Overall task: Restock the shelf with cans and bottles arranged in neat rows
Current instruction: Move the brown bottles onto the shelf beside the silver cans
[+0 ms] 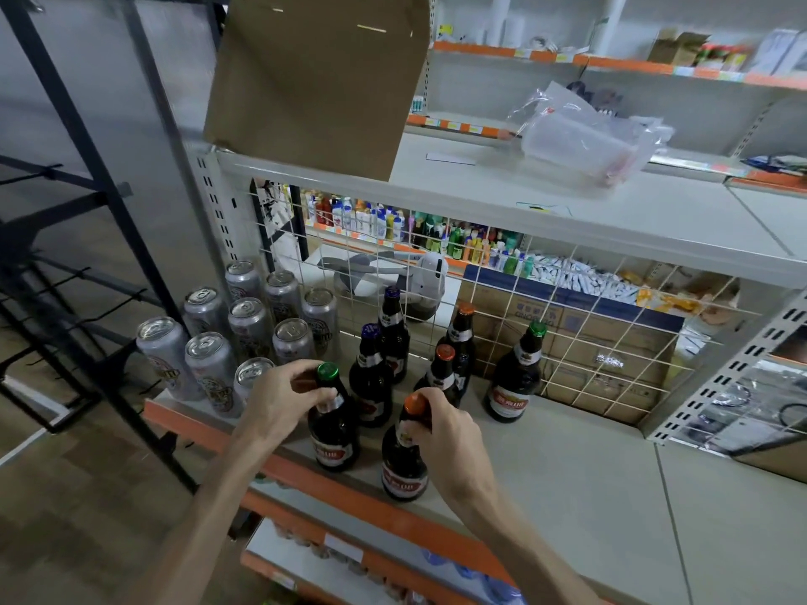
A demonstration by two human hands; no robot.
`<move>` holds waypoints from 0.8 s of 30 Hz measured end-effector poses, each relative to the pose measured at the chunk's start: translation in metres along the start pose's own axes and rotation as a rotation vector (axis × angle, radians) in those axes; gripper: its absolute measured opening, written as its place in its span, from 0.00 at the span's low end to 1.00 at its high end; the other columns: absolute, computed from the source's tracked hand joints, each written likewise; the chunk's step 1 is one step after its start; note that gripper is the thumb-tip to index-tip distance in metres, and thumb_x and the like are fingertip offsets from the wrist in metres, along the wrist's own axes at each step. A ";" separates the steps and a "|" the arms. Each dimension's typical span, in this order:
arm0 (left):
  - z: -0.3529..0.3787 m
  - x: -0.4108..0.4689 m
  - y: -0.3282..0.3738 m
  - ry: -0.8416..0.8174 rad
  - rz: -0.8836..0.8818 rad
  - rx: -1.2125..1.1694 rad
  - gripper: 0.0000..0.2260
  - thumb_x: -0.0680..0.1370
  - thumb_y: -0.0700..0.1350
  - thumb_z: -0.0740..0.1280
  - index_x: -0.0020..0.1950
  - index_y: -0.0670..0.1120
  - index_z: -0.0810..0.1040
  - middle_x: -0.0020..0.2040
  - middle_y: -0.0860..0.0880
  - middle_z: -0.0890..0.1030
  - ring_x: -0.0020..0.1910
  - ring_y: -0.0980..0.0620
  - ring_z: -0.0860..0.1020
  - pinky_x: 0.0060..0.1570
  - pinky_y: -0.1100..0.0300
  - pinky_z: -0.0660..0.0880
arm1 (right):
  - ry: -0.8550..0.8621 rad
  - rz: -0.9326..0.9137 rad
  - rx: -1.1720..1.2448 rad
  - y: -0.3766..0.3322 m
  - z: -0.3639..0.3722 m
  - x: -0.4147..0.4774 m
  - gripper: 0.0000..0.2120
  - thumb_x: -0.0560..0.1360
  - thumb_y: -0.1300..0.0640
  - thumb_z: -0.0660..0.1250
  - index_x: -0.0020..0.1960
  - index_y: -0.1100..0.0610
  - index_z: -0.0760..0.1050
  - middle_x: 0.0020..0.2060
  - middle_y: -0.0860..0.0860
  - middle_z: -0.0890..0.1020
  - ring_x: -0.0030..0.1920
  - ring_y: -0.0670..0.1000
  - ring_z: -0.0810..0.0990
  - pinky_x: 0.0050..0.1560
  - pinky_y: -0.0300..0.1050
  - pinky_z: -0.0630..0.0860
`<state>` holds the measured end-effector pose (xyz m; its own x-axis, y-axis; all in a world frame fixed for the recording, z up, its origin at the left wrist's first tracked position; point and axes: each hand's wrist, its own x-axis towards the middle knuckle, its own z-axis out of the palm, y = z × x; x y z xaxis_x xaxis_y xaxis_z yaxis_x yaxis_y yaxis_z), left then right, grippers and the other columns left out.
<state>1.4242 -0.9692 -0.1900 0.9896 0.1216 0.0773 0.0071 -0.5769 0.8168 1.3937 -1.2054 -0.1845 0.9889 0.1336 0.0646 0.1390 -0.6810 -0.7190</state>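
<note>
Head view. Holding a green-cap bottle [334, 438] by its neck with the left grip [284, 399], fingers curled round just under the cap. Holding an orange-cap bottle [404, 469] by its neck with the right grip [445, 434], fingers curled round it too. Both bottles upright on the shelf [567, 473], near its orange front edge [349, 491], side by side and a little apart.

Just left of the left grip and further back: silver cans [209, 342], standing close together in rows, tops up.

Behind the two grips, five more dark bottles, all upright. Past the left grip, the blue-cap bottles [371, 377], one behind the other. Past the right grip, the back orange-cap bottles [443, 373], also one behind the other. Off to the right of the right grip, the lone green-cap bottle [515, 377], well apart from the rest.

Behind them all, a white wire grid [589, 342].

High above both grips, an upper shelf [611, 211], with a brown cardboard sheet [319, 80] at its left end and a see-through bag [581, 141] lying on it.
</note>
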 end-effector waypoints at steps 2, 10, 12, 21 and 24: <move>-0.003 0.000 -0.001 -0.034 -0.024 0.010 0.13 0.71 0.46 0.79 0.51 0.58 0.81 0.41 0.64 0.84 0.41 0.66 0.81 0.46 0.64 0.74 | -0.015 0.003 -0.010 0.001 -0.001 0.000 0.06 0.79 0.60 0.64 0.53 0.51 0.69 0.36 0.41 0.76 0.43 0.51 0.79 0.45 0.52 0.78; 0.005 -0.001 0.079 0.016 0.105 -0.011 0.21 0.72 0.50 0.77 0.63 0.49 0.79 0.57 0.56 0.80 0.57 0.57 0.78 0.58 0.61 0.73 | 0.125 -0.022 -0.026 0.025 -0.039 -0.016 0.18 0.77 0.55 0.69 0.64 0.51 0.68 0.57 0.50 0.81 0.56 0.52 0.80 0.52 0.52 0.78; 0.028 -0.002 0.121 0.047 0.229 -0.085 0.15 0.74 0.47 0.76 0.59 0.49 0.82 0.54 0.56 0.84 0.55 0.60 0.81 0.58 0.64 0.76 | 0.180 0.051 -0.045 0.043 -0.064 -0.018 0.16 0.77 0.56 0.69 0.63 0.54 0.70 0.57 0.51 0.81 0.57 0.53 0.80 0.53 0.51 0.77; 0.221 -0.016 0.258 -0.304 0.434 -0.018 0.10 0.75 0.47 0.75 0.55 0.49 0.86 0.51 0.54 0.86 0.52 0.58 0.82 0.58 0.60 0.77 | 0.503 0.322 -0.022 0.143 -0.201 -0.065 0.11 0.78 0.54 0.69 0.58 0.56 0.76 0.50 0.52 0.83 0.51 0.53 0.80 0.48 0.45 0.74; 0.286 -0.032 0.291 -0.398 0.495 -0.003 0.11 0.74 0.46 0.75 0.56 0.48 0.86 0.52 0.53 0.86 0.52 0.57 0.82 0.57 0.63 0.77 | 0.571 0.383 -0.022 0.181 -0.242 -0.088 0.10 0.78 0.55 0.69 0.57 0.58 0.77 0.50 0.54 0.84 0.52 0.56 0.81 0.46 0.46 0.73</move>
<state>1.4359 -1.3720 -0.1182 0.8532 -0.4688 0.2285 -0.4651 -0.4857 0.7401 1.3446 -1.5147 -0.1527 0.8403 -0.5158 0.1670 -0.2313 -0.6196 -0.7501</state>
